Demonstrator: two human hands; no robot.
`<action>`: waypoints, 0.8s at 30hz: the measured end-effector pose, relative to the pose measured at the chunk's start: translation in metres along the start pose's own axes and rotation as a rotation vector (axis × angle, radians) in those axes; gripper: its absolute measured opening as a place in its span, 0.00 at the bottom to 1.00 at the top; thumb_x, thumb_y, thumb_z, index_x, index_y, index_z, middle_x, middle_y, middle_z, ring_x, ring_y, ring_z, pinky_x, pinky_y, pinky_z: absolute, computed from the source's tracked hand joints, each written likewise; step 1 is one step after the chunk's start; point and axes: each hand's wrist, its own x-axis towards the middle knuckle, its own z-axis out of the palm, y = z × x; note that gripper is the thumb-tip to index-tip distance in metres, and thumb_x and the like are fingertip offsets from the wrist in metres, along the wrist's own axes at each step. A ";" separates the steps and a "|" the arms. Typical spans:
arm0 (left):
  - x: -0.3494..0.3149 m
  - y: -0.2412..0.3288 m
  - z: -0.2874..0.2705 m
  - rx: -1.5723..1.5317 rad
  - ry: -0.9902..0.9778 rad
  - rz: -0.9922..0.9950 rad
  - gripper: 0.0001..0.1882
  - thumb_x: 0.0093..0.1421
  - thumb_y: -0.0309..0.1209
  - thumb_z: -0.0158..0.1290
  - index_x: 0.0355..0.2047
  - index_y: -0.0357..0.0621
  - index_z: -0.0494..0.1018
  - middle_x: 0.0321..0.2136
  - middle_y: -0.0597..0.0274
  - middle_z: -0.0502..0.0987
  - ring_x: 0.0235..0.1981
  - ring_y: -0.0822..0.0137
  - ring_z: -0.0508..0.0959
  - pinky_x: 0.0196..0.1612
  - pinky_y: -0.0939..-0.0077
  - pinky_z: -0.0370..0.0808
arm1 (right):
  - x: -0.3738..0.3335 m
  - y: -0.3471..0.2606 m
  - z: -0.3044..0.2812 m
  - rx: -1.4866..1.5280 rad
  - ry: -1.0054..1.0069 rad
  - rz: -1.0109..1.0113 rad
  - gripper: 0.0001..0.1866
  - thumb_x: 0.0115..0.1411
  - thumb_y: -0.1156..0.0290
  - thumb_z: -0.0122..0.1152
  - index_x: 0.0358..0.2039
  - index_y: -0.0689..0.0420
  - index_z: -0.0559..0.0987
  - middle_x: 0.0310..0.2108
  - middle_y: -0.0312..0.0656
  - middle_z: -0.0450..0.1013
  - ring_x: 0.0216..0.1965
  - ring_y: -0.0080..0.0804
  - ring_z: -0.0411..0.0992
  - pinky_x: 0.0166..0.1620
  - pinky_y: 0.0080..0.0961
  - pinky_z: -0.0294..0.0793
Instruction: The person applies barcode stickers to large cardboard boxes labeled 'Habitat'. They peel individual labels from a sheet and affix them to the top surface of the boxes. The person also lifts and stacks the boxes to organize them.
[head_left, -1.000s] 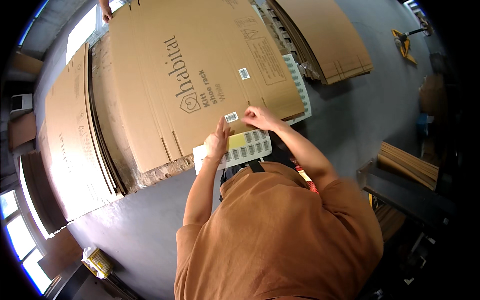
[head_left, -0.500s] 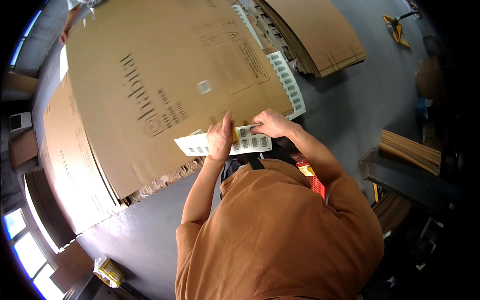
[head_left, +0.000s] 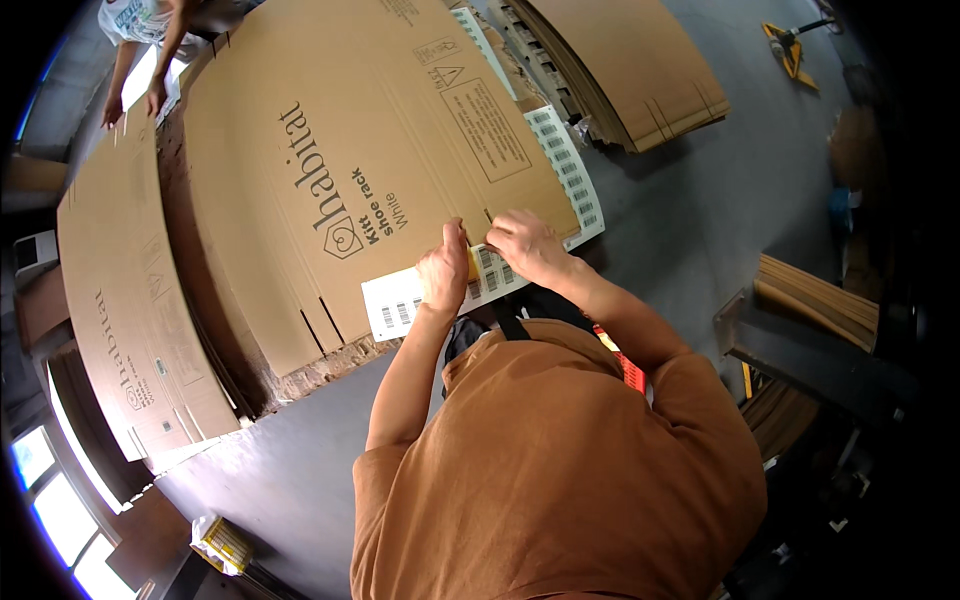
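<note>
My left hand [head_left: 443,272] grips a white sheet of barcode labels [head_left: 396,308] near its middle, thumb up. Bent over the sheet's upper edge, my right hand [head_left: 528,247] has its fingertips pinched together; whether a label is between them is hidden. A small yellow patch [head_left: 474,262] shows between the hands. The sheet is held over the near edge of a flat brown carton [head_left: 250,200], printed in black, which lies on top of a pile. More label sheets [head_left: 567,165] stick out along the carton's right edge.
Left of a gap lies another carton pile [head_left: 120,290], with a co-worker's hands [head_left: 155,97] at its far end. A further carton stack [head_left: 640,60] stands far right, a yellow pallet jack [head_left: 790,58] beyond it. A dark metal beam [head_left: 800,350] is at right.
The carton with a small white label has left the pile before me, baring another carton and the gap at left. The co-worker's hands moved into fuller view. My right hand shifted slightly left.
</note>
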 end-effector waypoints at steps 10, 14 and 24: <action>0.020 -0.001 0.010 -0.069 -0.108 -0.298 0.12 0.66 0.39 0.44 0.45 0.49 0.66 0.19 0.42 0.77 0.24 0.40 0.78 0.28 0.49 0.74 | 0.016 0.019 0.009 -0.022 0.041 -0.105 0.04 0.50 0.75 0.57 0.28 0.57 0.75 0.29 0.37 0.71 0.33 0.37 0.71 0.38 0.33 0.71; 0.031 -0.012 0.018 -0.057 -0.146 -0.369 0.12 0.67 0.39 0.43 0.45 0.48 0.66 0.21 0.41 0.77 0.26 0.40 0.79 0.32 0.48 0.74 | 0.035 0.032 0.014 0.140 -0.062 -0.059 0.08 0.55 0.76 0.57 0.36 0.58 0.73 0.29 0.39 0.71 0.35 0.41 0.71 0.40 0.35 0.69; 0.039 -0.034 0.027 -0.026 -0.155 -0.394 0.12 0.67 0.39 0.43 0.45 0.49 0.67 0.22 0.40 0.77 0.26 0.39 0.78 0.30 0.48 0.73 | 0.084 0.050 -0.011 0.641 -0.342 0.395 0.10 0.61 0.75 0.57 0.43 0.60 0.73 0.32 0.38 0.73 0.35 0.27 0.73 0.41 0.25 0.72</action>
